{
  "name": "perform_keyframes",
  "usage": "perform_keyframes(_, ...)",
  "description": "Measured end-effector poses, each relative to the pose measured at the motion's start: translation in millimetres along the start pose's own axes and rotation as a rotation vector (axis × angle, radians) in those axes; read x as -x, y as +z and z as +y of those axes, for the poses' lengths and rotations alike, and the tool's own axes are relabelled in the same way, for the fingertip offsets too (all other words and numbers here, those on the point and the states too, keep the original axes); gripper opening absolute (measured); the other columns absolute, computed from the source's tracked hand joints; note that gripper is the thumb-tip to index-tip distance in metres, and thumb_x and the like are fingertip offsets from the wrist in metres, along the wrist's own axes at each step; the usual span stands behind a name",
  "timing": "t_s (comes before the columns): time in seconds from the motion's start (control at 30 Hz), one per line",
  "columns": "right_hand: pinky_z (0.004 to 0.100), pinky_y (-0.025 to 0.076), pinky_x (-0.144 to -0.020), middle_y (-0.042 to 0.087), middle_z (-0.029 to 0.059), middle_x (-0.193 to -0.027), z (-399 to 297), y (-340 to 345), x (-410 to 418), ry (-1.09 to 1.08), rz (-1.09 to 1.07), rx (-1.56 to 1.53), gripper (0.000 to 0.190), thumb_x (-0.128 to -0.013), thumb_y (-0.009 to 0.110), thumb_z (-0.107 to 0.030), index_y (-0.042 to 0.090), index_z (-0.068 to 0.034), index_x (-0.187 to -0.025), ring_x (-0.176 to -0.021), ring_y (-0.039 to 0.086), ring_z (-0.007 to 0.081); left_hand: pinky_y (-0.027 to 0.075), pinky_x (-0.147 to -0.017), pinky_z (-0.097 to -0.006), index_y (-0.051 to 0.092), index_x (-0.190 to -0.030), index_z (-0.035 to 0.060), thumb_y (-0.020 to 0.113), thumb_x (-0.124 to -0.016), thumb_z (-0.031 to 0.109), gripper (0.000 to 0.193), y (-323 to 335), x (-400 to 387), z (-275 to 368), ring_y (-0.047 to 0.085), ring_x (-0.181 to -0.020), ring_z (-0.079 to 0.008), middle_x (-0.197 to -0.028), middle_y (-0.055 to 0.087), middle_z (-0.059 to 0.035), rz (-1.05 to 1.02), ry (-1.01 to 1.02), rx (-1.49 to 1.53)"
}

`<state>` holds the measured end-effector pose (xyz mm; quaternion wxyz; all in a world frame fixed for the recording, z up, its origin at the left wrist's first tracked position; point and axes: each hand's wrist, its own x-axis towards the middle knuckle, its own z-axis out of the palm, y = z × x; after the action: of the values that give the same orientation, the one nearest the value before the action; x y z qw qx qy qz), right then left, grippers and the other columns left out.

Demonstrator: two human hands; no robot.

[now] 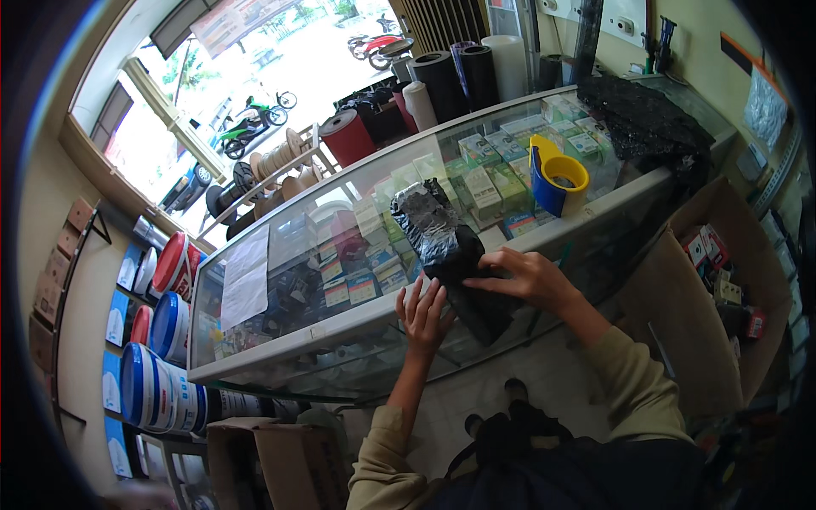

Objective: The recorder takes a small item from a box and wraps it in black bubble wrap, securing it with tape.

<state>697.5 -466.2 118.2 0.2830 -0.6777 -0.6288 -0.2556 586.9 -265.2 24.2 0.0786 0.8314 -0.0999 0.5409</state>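
A package wrapped in shiny black plastic (435,224) lies on the glass display counter (287,245), its near end at the counter's front edge. From that end a loose flap of black plastic (481,315) hangs down over the edge. My right hand (526,277) pinches the plastic at the package's near right corner between thumb and fingers. On the other side, my left hand (422,312) has its fingers spread, the tips at the left side of the near end. A blue and yellow tape dispenser (556,178) stands on the glass to the right of the package.
Crumpled black plastic sheeting (644,121) covers the counter's right end. A large open cardboard box (688,319) with small packaged goods stands at my right. Another cardboard box (287,462) sits on the floor at lower left, near stacked paint buckets (159,389). A paper sheet (245,277) lies on the glass.
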Motion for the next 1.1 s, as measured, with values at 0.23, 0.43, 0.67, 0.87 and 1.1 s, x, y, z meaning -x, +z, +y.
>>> perform_keyframes(0.23, 0.0288, 0.053, -0.065, 0.054, 0.0024, -0.097, -22.8, 10.2, 13.6, 0.017, 0.158, 0.033, 0.021, -0.069, 0.068, -0.01, 0.07, -0.012, -0.09, -0.086, 0.059, 0.0175, 0.031, -0.102, -0.046, 0.057, -0.117, 0.0168, 0.075, -0.072, 0.021, 0.05, -2.8, -9.4, -1.9, 0.051, -0.118, -0.0193, -0.124, 0.054, -0.0026, -0.093, 0.104, -0.082)
perform_keyframes(0.43, 0.0325, 0.051, -0.072, 0.057, 0.002, -0.094, -56.4, 17.5, 15.8, 0.221, 0.249, 0.027, 0.018, -0.066, 0.07, -0.006, 0.07, -0.009, -0.084, -0.088, 0.058, 0.0201, 0.03, -0.102, -0.0445, 0.062, -0.11, 0.0177, 0.072, -0.073, 0.014, 0.038, -1.7, -15.6, -5.4, 0.053, -0.115, -0.0166, -0.121, 0.057, -0.0005, -0.004, 0.168, -0.101)
perform_keyframes(0.67, 0.0334, 0.05, -0.074, 0.063, 0.005, -0.094, -66.9, 15.2, 28.1, 0.484, 0.205, -0.302, 0.042, -0.052, 0.062, 0.008, 0.069, -0.004, -0.091, -0.088, 0.057, 0.0241, 0.031, -0.103, -0.0426, 0.064, -0.102, 0.0157, 0.067, -0.076, 0.012, 0.026, -23.7, -42.0, -8.3, 0.053, -0.114, -0.0173, -0.113, 0.062, 0.0013, -0.199, 0.301, -0.038)
perform_keyframes(0.87, 0.0337, 0.049, -0.073, 0.066, 0.0083, -0.093, -83.4, 22.1, 22.1, 0.52, 0.221, -0.445, 0.039, -0.05, 0.059, 0.011, 0.067, 0.001, -0.087, -0.083, 0.057, 0.0253, 0.03, -0.106, -0.042, 0.063, -0.098, 0.0134, 0.066, -0.077, 0.009, 0.021, -27.9, -44.2, -13.9, 0.056, -0.113, -0.0183, -0.112, 0.064, -0.001, -0.229, 0.427, -0.019)
perform_keyframes(1.1, 0.0326, 0.051, -0.073, 0.064, 0.0053, -0.094, -72.6, -8.6, 6.3, 0.37, 0.128, -0.551, 0.038, -0.061, 0.065, 0.009, 0.065, -0.005, -0.096, -0.086, 0.058, 0.0245, 0.041, -0.1, -0.0399, 0.055, -0.08, 0.01, 0.066, -0.076, 0.002, 0.014, -35.7, -52.4, -17.6, 0.058, -0.111, -0.0212, -0.111, 0.065, -0.0061, -0.279, 0.412, 0.189)
